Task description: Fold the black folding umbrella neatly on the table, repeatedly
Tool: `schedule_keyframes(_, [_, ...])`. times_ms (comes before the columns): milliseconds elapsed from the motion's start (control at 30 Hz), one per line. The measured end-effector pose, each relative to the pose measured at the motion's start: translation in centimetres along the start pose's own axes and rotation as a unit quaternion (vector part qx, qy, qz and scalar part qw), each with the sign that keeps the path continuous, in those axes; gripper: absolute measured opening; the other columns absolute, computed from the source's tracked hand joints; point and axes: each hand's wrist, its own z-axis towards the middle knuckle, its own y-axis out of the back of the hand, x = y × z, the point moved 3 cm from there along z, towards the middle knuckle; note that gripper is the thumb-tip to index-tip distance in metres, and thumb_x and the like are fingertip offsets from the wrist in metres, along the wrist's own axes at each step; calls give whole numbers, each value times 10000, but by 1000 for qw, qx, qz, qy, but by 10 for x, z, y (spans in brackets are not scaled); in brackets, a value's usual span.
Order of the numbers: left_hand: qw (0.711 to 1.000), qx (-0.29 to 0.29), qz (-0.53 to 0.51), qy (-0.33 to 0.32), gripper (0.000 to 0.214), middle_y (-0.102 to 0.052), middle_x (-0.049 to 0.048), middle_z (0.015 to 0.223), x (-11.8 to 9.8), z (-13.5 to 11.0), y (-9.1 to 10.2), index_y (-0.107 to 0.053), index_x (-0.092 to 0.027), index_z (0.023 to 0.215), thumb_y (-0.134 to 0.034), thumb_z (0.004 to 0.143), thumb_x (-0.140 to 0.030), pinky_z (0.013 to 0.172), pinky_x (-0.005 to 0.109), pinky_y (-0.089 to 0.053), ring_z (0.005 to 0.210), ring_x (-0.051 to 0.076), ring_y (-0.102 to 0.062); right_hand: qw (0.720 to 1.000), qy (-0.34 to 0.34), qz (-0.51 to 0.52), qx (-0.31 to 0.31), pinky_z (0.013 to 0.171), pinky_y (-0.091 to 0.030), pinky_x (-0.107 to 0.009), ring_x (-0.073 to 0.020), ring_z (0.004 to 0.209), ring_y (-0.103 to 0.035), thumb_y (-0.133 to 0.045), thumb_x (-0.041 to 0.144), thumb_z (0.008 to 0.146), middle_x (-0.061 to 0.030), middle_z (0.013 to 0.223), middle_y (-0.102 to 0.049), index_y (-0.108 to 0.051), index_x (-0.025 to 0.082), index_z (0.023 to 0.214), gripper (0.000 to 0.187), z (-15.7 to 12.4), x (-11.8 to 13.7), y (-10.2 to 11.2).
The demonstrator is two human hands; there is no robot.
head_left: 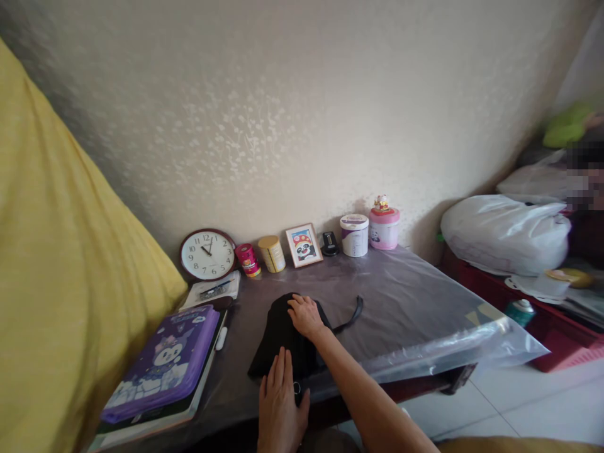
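Black cloth bundle [279, 328]: flat on the covered table [406, 296], directly beneath the right fingertips and at 12 o'clock from the left ones.
Long axis: cannot tell, hands cover part; outline narrows toward 12 o'clock, with a corner at 8.
Right hand [306, 316]: nearer the bundle's centre; palm down on its upper part, fingers slightly bent and parted, no pinch visible.
Left hand [282, 396]: at the near edge, 6 o'clock; fingers straight and together, thumb apart, tips touching cloth.
Dark strap [355, 314]: leaves the bundle's right side, curving toward 2 o'clock, clear of both hands.
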Motion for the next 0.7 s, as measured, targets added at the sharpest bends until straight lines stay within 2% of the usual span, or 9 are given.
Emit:
schedule_keyframes(67, [1000,7,12,15,660,-329,134,1433,0,0,3,-306,-117,1379,-454,755,-272,998,443,-303,1265,286,-361,1000,-13,16,-5,922,-361,-304,-192,1046,-510,-405,247,883,-65,1171,-590,-617,203,1067,284,2,0,2])
schedule_keyframes(167, [999,11,26,33,658,-351,132,1421,0,0,8,-322,-158,1377,-473,750,-289,972,443,-319,1219,297,-405,999,30,34,27,877,-383,-255,-165,979,-543,-376,200,882,-53,1026,-648,-640,199,1001,290,-3,7,5])
schedule_keyframes(267, [998,23,39,34,652,-381,130,1404,-2,2,12,-328,-156,1374,-471,752,-285,956,436,-328,1181,299,-431,996,61,15,64,822,-413,-268,-193,1013,-526,-402,168,847,-47,1056,-643,-659,205,973,289,-11,10,5])
schedule_keyframes(400, [998,39,44,38,666,-375,133,1407,-4,3,16,-298,-145,1386,-469,758,-285,941,428,-331,1156,303,-441,999,4,12,45,839,-409,-276,-197,1041,-525,-372,121,835,-60,1113,-625,-640,197,1046,349,-13,-1,8])
schedule_keyframes(533, [994,61,55,68,687,-372,139,1408,-3,3,19,-250,-136,1401,-458,768,-301,902,449,-357,1147,329,-447,996,-66,51,41,842,-406,-252,-171,1008,-566,-368,137,842,-52,1079,-642,-644,212,1027,341,-13,-15,16])
schedule_keyframes(633, [991,84,47,93,713,-344,157,1420,-1,3,18,-215,-106,1406,-462,770,-309,890,455,-374,1159,341,-449,993,-80,65,48,829,-413,-262,-178,996,-585,-380,169,841,-49,1075,-650,-651,225,1009,324,-15,-21,22])
schedule_keyframes(700, [990,98,13,102,727,-295,182,1438,0,2,15,-173,-62,1407,-454,778,-293,871,408,-406,1163,319,-465,993,-87,69,50,831,-413,-265,-182,1002,-588,-383,169,836,-52,1065,-658,-658,224,999,325,-17,-25,26])
